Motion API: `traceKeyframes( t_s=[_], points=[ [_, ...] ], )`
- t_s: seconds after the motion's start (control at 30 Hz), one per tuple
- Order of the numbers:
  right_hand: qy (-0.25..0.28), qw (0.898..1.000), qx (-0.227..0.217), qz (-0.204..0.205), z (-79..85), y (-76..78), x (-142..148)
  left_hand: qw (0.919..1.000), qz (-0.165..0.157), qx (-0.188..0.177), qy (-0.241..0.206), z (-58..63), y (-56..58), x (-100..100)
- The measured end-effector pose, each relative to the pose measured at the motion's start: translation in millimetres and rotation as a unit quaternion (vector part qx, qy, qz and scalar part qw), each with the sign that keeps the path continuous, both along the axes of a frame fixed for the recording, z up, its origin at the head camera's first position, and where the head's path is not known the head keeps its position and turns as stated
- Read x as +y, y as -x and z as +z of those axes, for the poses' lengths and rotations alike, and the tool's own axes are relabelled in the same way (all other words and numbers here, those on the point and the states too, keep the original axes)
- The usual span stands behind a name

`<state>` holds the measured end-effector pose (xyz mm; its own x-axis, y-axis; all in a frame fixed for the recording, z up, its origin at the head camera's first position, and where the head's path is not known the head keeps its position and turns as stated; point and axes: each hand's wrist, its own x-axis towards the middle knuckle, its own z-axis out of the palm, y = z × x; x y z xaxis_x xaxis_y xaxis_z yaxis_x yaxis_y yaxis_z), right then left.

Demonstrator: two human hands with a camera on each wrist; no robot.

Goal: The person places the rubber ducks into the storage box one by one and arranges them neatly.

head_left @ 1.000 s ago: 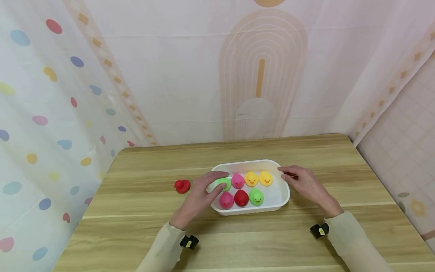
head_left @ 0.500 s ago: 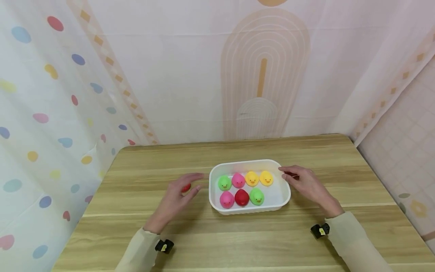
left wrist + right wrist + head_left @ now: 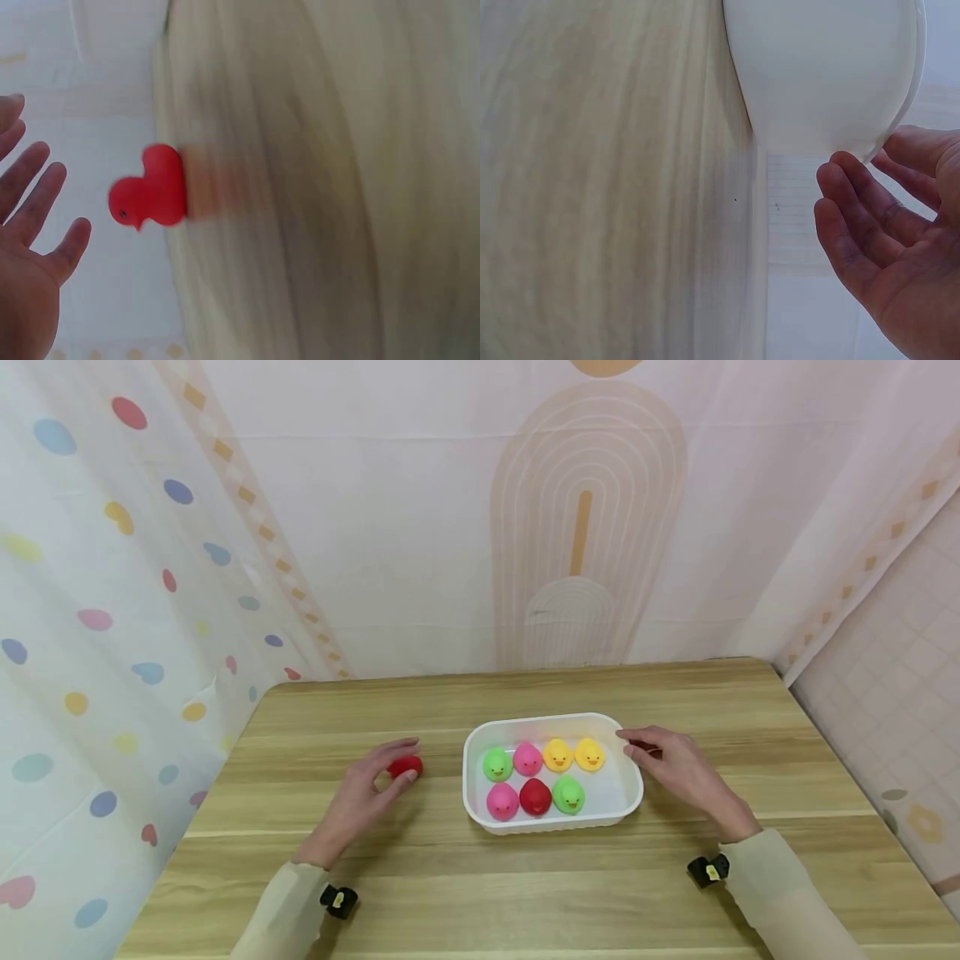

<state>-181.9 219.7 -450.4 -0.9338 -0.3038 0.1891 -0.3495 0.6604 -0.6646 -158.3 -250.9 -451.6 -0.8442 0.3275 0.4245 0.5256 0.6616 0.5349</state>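
Observation:
A red toy duck (image 3: 406, 767) sits on the table left of the white plastic tray (image 3: 471, 739). My left hand (image 3: 358, 797) is around the near side of this duck in the head view, thumb and fingers spread. In the left wrist view the red duck (image 3: 156, 189) shows apart from the left hand (image 3: 30, 255), whose fingers are loosely extended. My right hand (image 3: 686, 775) pinches the tray's right end at the rim. In the right wrist view its fingertips (image 3: 844, 169) meet the outer wall of the tray (image 3: 821, 82).
Inside the tray stand several toy ducks in two rows: green (image 3: 497, 765), pink (image 3: 528, 759) and yellow (image 3: 589, 755) ones behind, and pink, red (image 3: 536, 797) and green ones in front. A patterned curtain (image 3: 390, 527) hangs behind the wooden table (image 3: 525, 893).
My left hand has moved left from over the tray to the red duck on the table. The green duck it covered now shows in the tray. My right hand stays at the rim.

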Motion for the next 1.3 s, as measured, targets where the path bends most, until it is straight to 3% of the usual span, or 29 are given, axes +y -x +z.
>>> traceKeyframes(
  t_s=[0.2, 0.43, 0.57, 0.73, 1.1, 1.3],
  points=[
    [0.0, 1.0, 0.001, -0.002, 0.1, -0.5, 0, 0.9987, -0.01, -0.044, 0.023, -4.8, 6.3, -12],
    [0.004, 1.0, -0.002, -0.003, -0.4, -0.1, 0, 0.9918, -0.007, -0.12, 0.043, -7.6, 10.4, -22],
    [0.005, 1.0, -0.003, -0.002, -1.4, 0.3, 0, 0.989, -0.017, -0.139, 0.049, -10.3, 12.3, -28],
    [0.004, 1.0, -0.007, -0.003, -1.7, 0.3, 0, 0.9884, -0.031, -0.138, 0.053, -12.6, 13.8, -33],
    [0.01, 1.0, -0.008, -0.003, -1.5, -0.1, 0, 0.9931, -0.038, -0.097, 0.054, -12.5, 9.0, -40],
    [0.01, 1.0, -0.007, -0.001, -1.6, -0.4, 0, 0.9935, -0.026, -0.086, 0.071, -13.0, 3.9, -41]
  ],
)
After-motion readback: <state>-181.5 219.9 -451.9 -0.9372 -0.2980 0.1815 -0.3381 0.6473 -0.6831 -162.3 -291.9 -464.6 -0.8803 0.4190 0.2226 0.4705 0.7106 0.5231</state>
